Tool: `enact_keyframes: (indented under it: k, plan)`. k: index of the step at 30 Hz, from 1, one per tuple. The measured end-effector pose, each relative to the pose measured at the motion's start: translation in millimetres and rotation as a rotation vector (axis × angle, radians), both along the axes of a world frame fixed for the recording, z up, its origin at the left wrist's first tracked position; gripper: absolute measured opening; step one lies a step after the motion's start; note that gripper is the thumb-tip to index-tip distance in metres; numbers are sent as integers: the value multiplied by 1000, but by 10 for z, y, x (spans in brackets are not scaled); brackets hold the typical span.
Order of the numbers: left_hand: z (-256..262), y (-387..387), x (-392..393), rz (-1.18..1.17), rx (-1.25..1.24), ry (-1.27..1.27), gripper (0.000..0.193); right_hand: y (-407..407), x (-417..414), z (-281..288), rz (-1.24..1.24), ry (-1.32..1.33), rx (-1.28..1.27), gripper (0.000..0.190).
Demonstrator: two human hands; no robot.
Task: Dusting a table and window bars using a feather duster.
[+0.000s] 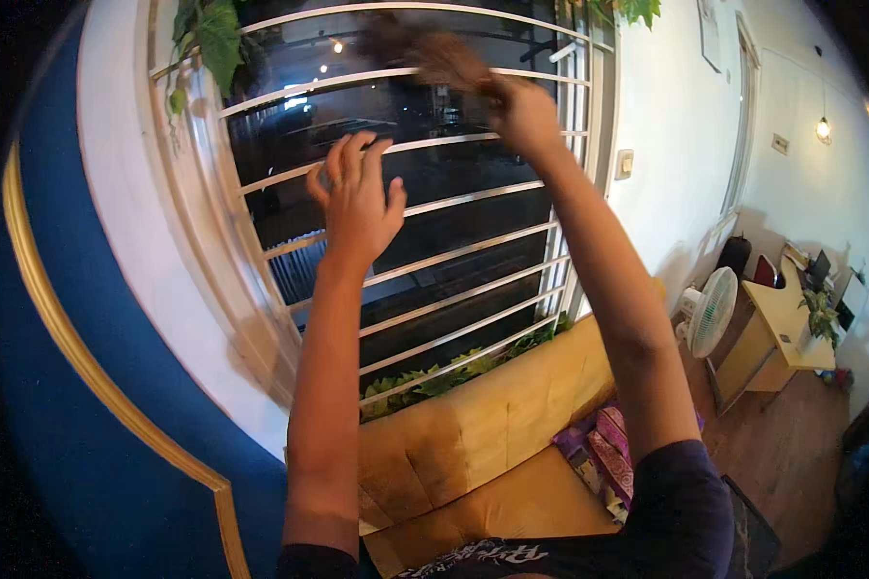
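Observation:
My right hand is raised and closed around the handle end of a brown duster, probably a feather duster. The duster is blurred and its far end fades into the dark glass behind it. It crosses in front of the upper white window bars. Lower and to the left, my left hand is lifted with its fingers spread and nothing in it. Its fingertips overlap one bar in the view; whether they touch it I cannot tell. Behind the bars, the dark window glass reflects lights.
A tan sofa stands below the window, with purple patterned cushions on it. Green leaves line the sill, and more foliage hangs upper left. At right are a white fan and a desk.

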State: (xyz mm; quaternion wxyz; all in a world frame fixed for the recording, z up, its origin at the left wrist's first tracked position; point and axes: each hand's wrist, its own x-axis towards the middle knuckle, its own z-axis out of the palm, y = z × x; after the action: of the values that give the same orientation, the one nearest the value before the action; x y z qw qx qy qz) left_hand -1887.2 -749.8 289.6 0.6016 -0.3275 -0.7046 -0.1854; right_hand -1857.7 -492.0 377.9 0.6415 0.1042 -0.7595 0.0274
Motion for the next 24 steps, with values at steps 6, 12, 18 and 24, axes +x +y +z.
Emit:
enact_keyframes:
  k: [6, 12, 18, 24]
  plan:
    - [387, 467, -188, 7, 100, 34, 52, -357, -31, 51, 34, -53, 38, 28]
    - [511, 262, -602, 175, 186, 121, 70, 1014, -96, -291, -87, 0, -334, 41]
    - [515, 187, -646, 298, 108, 98, 82, 1284, -104, -1076, -84, 216, -752, 20]
    - [538, 169, -623, 262, 89, 91, 84, 240, -292, -1268, 272, 395, -457, 18]
